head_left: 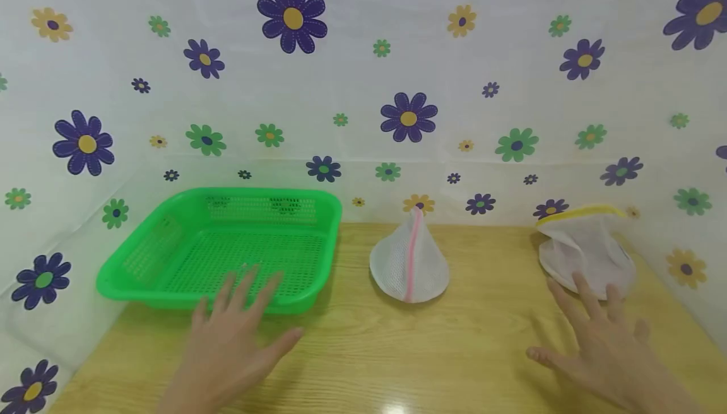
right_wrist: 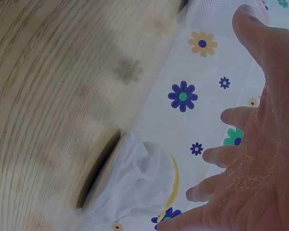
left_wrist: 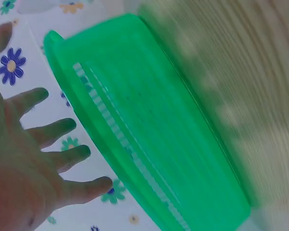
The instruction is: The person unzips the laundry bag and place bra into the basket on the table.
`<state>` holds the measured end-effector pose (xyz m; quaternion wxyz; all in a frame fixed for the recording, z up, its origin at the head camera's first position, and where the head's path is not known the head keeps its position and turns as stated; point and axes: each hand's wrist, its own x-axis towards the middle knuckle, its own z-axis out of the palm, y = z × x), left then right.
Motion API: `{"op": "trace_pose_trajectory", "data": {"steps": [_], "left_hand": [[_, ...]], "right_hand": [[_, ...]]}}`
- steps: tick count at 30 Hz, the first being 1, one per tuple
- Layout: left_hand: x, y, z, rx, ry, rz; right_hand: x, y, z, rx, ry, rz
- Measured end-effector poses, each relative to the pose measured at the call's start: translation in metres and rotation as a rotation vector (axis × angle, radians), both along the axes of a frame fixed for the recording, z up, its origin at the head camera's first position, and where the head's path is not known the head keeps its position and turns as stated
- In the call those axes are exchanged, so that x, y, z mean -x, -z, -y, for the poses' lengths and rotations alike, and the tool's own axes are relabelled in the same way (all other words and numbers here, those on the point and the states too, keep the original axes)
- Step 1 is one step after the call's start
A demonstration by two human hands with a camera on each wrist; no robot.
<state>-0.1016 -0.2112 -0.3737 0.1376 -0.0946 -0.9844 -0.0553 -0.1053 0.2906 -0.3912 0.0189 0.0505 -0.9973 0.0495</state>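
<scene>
My left hand is spread in front of the green plastic basket, its fingertips overlapping the near rim in the head view. The left wrist view shows the fingers apart with nothing held, beside the basket's side wall. Over the right of the table, my right hand is spread too and holds nothing. Just beyond its fingertips lies a white mesh bag with a yellow edge, slumped and wrinkled. Between the hands stands another white mesh bag, cone-shaped with a pink zip strip.
The basket has a perforated floor and sides and sits at the left of the wooden table. A white sheet with printed flowers hangs behind the table and along both sides.
</scene>
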Motion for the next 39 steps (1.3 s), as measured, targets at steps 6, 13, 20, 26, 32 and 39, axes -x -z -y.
{"op": "trace_pose_trajectory", "data": {"steps": [6,13,20,26,32,39], "left_hand": [[0.013,-0.005,-0.030,-0.166,0.169,-0.160],[0.023,-0.012,-0.063,-0.298,0.371,-0.267],[0.024,-0.008,-0.076,-0.282,0.437,-0.219],[0.028,0.000,-0.089,-0.284,0.503,-0.166],[0.039,0.003,-0.107,-0.294,0.503,0.010],[0.059,0.011,-0.133,-0.275,0.514,0.209]], "right_hand": [[0.000,0.002,0.003,0.039,-0.030,-0.039],[0.003,0.001,0.008,0.084,-0.062,-0.035],[0.003,0.001,0.011,0.060,-0.078,-0.063],[0.002,0.004,0.006,0.044,-0.081,-0.082],[0.003,0.005,0.006,0.051,-0.097,-0.104],[0.006,0.008,0.006,0.066,-0.133,-0.119]]}}
